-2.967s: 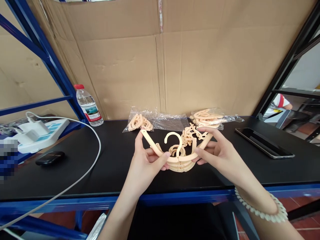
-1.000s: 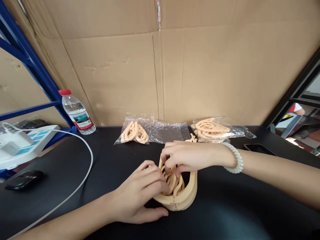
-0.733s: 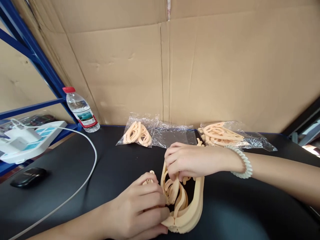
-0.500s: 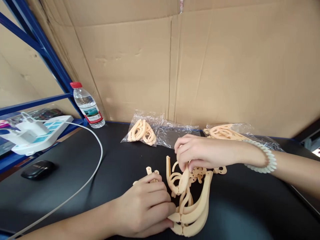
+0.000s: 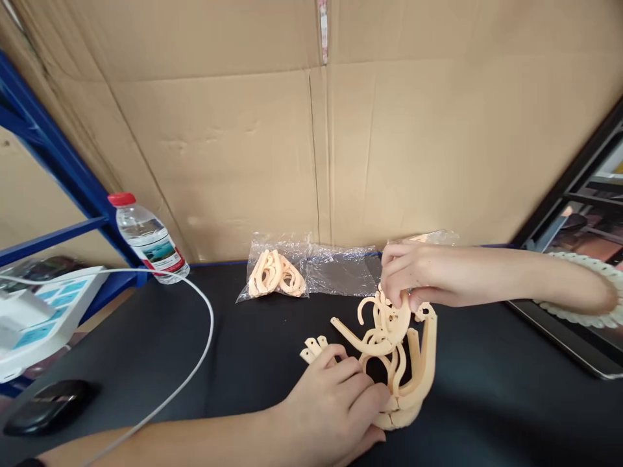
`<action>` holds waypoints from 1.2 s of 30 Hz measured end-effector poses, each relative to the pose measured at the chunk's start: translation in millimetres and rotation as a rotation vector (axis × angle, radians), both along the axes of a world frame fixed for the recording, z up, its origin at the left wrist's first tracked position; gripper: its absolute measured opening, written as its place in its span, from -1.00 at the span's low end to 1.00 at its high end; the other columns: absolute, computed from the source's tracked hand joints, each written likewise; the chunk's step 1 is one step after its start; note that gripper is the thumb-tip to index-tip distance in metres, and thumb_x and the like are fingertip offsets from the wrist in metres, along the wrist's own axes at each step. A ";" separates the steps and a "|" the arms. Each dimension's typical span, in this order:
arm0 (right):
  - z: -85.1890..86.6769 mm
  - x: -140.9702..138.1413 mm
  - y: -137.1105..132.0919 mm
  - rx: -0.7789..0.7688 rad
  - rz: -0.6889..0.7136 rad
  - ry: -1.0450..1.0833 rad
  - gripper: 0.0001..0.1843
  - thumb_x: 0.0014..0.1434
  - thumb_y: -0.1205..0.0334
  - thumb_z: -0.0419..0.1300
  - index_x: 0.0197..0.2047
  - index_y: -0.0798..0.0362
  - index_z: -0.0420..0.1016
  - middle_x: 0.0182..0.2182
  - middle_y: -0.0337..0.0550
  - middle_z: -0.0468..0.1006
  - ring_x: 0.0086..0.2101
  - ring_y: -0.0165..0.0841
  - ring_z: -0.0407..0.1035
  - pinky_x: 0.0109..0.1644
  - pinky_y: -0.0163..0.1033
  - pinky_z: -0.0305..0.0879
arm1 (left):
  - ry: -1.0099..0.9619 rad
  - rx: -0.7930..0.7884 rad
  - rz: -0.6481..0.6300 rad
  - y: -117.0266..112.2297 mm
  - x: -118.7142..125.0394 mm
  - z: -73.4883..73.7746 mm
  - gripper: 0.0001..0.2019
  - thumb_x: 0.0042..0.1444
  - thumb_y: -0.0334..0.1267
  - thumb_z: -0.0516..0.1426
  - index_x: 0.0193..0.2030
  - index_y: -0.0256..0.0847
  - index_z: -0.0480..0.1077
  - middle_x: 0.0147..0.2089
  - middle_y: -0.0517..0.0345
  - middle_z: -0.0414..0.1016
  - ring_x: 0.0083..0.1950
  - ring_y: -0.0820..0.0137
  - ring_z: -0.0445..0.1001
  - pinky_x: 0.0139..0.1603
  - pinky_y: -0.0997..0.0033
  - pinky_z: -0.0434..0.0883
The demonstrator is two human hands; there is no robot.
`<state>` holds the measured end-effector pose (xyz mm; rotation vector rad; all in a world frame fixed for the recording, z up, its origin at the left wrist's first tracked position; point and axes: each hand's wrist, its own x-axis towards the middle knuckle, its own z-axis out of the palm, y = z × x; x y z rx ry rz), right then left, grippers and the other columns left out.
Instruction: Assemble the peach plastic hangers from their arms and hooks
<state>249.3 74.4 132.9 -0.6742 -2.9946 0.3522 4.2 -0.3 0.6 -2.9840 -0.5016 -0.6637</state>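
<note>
Head view: the left hand [image 5: 335,405] rests on the black table [image 5: 243,350]. Its fingers curl around one end of the peach hangers [image 5: 423,370] and hold them down. The right hand [image 5: 413,282] pinches a hook [image 5: 384,321] that sticks up from the pile. A bag [image 5: 292,272] of hooks lies behind them.

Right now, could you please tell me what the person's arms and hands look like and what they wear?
The left hand and the right hand are bare: no gloves and no rings that show. The forearms are uncovered, with no sleeves in view. The right wrist carries a cream-white bracelet of ridged, coil-like segments.
</note>
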 end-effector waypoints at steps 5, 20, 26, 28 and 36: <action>2.6 0.1 -0.8 -0.137 -0.052 -0.005 -0.86 0.23 0.40 0.14 -0.26 0.03 0.51 -0.29 -0.17 0.57 -0.16 -0.29 0.38 -0.06 -0.16 0.24 | -0.045 0.006 -0.011 -2.5 1.9 -6.5 -0.79 0.26 -0.36 0.03 0.03 -0.29 0.30 -0.30 0.08 0.54 -0.30 0.32 0.46 -0.14 0.24 0.28; -48.6 2.4 -29.6 -0.491 -0.172 0.208 -0.87 0.23 0.24 0.17 -0.23 0.13 0.47 -0.24 -0.09 0.58 -0.31 -0.37 0.42 -0.27 -0.29 0.29 | -0.074 -0.086 0.028 -11.2 5.3 -7.0 -0.76 0.26 -0.45 -0.02 0.00 -0.29 0.36 -0.23 0.04 0.53 -0.21 0.31 0.43 -0.09 0.27 0.35; -50.6 -2.7 -38.0 -0.353 -0.247 0.292 -0.87 0.22 0.27 0.18 -0.20 0.12 0.52 -0.29 -0.12 0.60 -0.33 -0.37 0.44 -0.27 -0.30 0.32 | -0.148 -0.076 0.050 -0.6 -0.6 -7.8 -0.68 0.21 -0.54 -0.06 -0.01 -0.25 0.39 -0.21 0.01 0.55 -0.21 0.30 0.45 -0.13 0.28 0.38; -49.3 -7.9 -41.6 -0.261 -0.227 0.274 -0.85 0.21 0.34 0.17 -0.18 0.11 0.55 -0.29 -0.14 0.60 -0.31 -0.37 0.45 -0.26 -0.31 0.32 | -0.167 -0.086 0.058 1.9 -3.2 -8.1 -0.69 0.22 -0.53 -0.06 -0.03 -0.25 0.41 -0.22 0.01 0.56 -0.21 0.30 0.47 -0.14 0.29 0.39; -58.5 -24.4 -43.3 -0.011 -0.092 0.100 -0.64 0.08 0.65 0.06 -0.28 0.07 0.57 -0.33 -0.20 0.59 -0.25 -0.34 0.42 0.00 -0.16 0.27 | -0.166 -0.055 -0.021 -1.4 -7.4 -9.6 -0.73 0.28 -0.49 -0.02 0.01 -0.22 0.41 -0.14 0.06 0.62 -0.15 0.33 0.54 -0.10 0.29 0.35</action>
